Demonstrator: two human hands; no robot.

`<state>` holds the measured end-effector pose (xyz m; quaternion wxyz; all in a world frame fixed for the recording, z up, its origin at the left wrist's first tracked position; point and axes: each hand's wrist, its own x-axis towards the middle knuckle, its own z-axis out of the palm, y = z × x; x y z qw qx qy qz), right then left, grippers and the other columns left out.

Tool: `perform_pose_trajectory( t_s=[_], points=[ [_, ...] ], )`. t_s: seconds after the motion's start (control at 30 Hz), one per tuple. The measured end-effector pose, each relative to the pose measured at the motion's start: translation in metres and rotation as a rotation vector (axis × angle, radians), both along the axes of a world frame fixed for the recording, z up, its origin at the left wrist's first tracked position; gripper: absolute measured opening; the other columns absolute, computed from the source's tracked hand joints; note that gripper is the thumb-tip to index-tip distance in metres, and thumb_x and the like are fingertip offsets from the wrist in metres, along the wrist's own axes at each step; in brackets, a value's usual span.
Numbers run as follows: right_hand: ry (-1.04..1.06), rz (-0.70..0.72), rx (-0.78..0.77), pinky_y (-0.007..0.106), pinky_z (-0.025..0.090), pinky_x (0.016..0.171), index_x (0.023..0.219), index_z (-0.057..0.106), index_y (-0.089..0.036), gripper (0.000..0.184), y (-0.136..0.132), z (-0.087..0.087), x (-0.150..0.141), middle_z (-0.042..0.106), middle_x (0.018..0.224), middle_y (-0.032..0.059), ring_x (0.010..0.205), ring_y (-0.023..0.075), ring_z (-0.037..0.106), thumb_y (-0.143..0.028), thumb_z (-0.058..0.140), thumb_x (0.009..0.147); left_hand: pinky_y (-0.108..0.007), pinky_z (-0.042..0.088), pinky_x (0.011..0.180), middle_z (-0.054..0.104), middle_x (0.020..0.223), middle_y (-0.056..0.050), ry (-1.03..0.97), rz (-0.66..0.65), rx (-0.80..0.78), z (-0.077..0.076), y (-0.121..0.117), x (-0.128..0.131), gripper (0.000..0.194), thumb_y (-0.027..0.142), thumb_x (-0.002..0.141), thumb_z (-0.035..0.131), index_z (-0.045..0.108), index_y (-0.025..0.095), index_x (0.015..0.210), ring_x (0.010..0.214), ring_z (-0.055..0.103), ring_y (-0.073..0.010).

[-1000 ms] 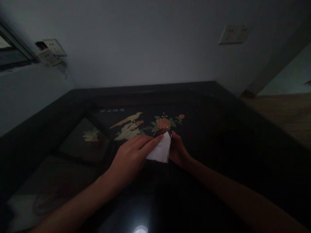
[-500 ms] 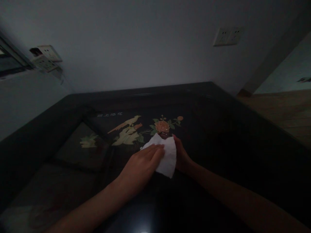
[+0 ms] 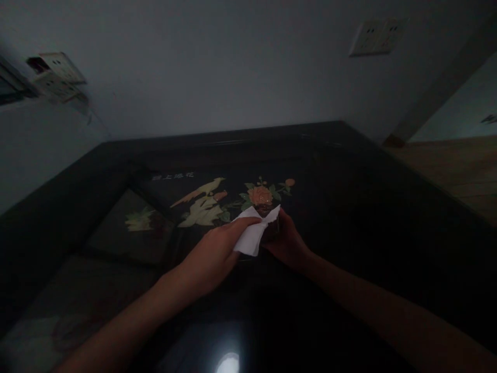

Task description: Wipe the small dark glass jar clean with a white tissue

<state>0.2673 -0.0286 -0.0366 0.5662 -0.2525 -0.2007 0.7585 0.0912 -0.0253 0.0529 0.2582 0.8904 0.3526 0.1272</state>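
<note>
My left hand (image 3: 221, 251) is closed on a white tissue (image 3: 250, 239), thumb on top, the paper folded up and spreading toward the right. Against the tissue, my right hand (image 3: 288, 242) grips a dark, glassy object (image 3: 273, 228) with a straight edge; most of it is covered by the tissue and fingers, and its kind is unclear in the dim light. Both hands are above a glossy black tabletop (image 3: 330, 290). Just beyond them, the surface bears an orange flower picture (image 3: 260, 196) and a bird picture (image 3: 205, 187).
A pale wall (image 3: 217, 67) stands behind the table's far edge (image 3: 225, 133). Sockets are on the wall at right (image 3: 377, 37) and left (image 3: 58, 72). A light reflection (image 3: 228, 363) shines near the front. Wooden floor (image 3: 458, 166) shows at right.
The tissue has folded up and shifted left with my left hand, uncovering part of the dark object in my right hand. The view has tilted slightly downward.
</note>
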Motion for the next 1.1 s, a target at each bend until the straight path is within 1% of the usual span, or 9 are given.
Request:
perform_pose_trajectory(
  t_s=[0.17, 0.27, 0.33, 0.43, 0.53, 0.63, 0.77, 0.87, 1.1],
  points=[
    [-0.005, 0.005, -0.014, 0.037, 0.053, 0.075, 0.093, 0.067, -0.024, 0.031, 0.0, 0.002, 0.001, 0.072, 0.085, 0.0016, 0.082, 0.0205, 0.066, -0.051, 0.056, 0.082, -0.046, 0.038, 0.106, 0.054, 0.134, -0.011, -0.033, -0.052, 0.076, -0.004, 0.001, 0.003, 0.05, 0.005, 0.083, 0.035, 0.048, 0.017, 0.131, 0.125, 0.051, -0.0212],
    [-0.034, 0.023, 0.001, 0.037, 0.051, 0.081, 0.093, 0.067, -0.023, 0.035, -0.001, 0.001, 0.0, 0.072, 0.086, 0.0028, 0.088, 0.0216, 0.065, -0.054, 0.058, 0.079, -0.047, 0.026, 0.114, 0.055, 0.134, -0.008, -0.019, -0.118, 0.146, -0.009, -0.002, 0.008, 0.043, 0.011, 0.089, 0.036, 0.048, 0.018, 0.13, 0.126, 0.049, -0.0183],
    [-0.057, 0.055, 0.016, 0.038, 0.049, 0.085, 0.091, 0.067, -0.022, 0.04, -0.001, 0.0, 0.0, 0.072, 0.088, 0.0041, 0.093, 0.0233, 0.064, -0.058, 0.062, 0.075, -0.048, 0.023, 0.115, 0.053, 0.136, -0.01, 0.03, -0.173, 0.196, -0.014, -0.005, 0.011, 0.046, 0.011, 0.087, 0.041, 0.046, 0.015, 0.132, 0.128, 0.046, -0.0195],
    [-0.086, 0.094, 0.021, 0.04, 0.048, 0.088, 0.089, 0.067, -0.02, 0.045, -0.002, -0.002, -0.001, 0.072, 0.089, 0.0053, 0.097, 0.0259, 0.064, -0.061, 0.064, 0.07, -0.047, 0.029, 0.113, 0.05, 0.138, -0.016, 0.106, -0.226, 0.266, -0.02, -0.011, 0.014, 0.053, 0.008, 0.08, 0.047, 0.041, 0.009, 0.133, 0.131, 0.043, -0.0239],
    [-0.107, 0.093, 0.033, 0.041, 0.047, 0.089, 0.092, 0.067, -0.02, 0.048, -0.004, -0.001, -0.002, 0.073, 0.091, 0.0057, 0.099, 0.0269, 0.064, -0.062, 0.063, 0.07, -0.039, 0.044, 0.104, 0.055, 0.131, -0.017, 0.152, -0.199, 0.273, -0.02, -0.017, 0.016, 0.048, 0.006, 0.081, 0.046, 0.043, 0.008, 0.129, 0.124, 0.051, -0.0242],
    [-0.111, 0.097, 0.05, 0.041, 0.046, 0.09, 0.094, 0.067, -0.019, 0.05, -0.007, 0.001, -0.003, 0.073, 0.092, 0.0072, 0.101, 0.0274, 0.063, -0.063, 0.063, 0.069, -0.037, 0.05, 0.096, 0.06, 0.123, -0.016, 0.177, -0.173, 0.259, -0.016, -0.023, 0.018, 0.045, 0.005, 0.08, 0.048, 0.045, 0.01, 0.125, 0.114, 0.059, -0.0239],
    [-0.127, 0.094, 0.078, 0.04, 0.047, 0.09, 0.092, 0.068, -0.018, 0.049, -0.009, 0.003, -0.004, 0.073, 0.09, 0.0079, 0.1, 0.027, 0.063, -0.062, 0.064, 0.07, -0.039, 0.051, 0.095, 0.063, 0.118, -0.017, 0.231, -0.194, 0.314, -0.01, -0.026, 0.019, 0.035, 0.004, 0.08, 0.051, 0.053, 0.008, 0.114, 0.11, 0.061, -0.0257],
    [-0.139, 0.09, 0.099, 0.038, 0.048, 0.086, 0.095, 0.067, -0.019, 0.046, -0.01, 0.004, -0.005, 0.072, 0.091, 0.0064, 0.097, 0.0256, 0.064, -0.058, 0.065, 0.07, -0.039, 0.049, 0.098, 0.065, 0.115, -0.014, 0.26, -0.217, 0.392, -0.01, -0.024, 0.014, 0.027, 0.005, 0.083, 0.05, 0.058, 0.01, 0.109, 0.11, 0.061, -0.0246],
    [-0.152, 0.117, 0.095, 0.036, 0.05, 0.078, 0.101, 0.066, -0.018, 0.052, -0.008, 0.001, -0.007, 0.071, 0.092, 0.0065, 0.094, 0.0246, 0.063, -0.061, 0.063, 0.07, -0.042, 0.034, 0.11, 0.063, 0.123, -0.013, 0.355, -0.187, 0.689, -0.017, -0.024, 0.002, 0.032, 0.005, 0.088, 0.04, 0.06, 0.01, 0.113, 0.122, 0.053, -0.0226]
  ],
)
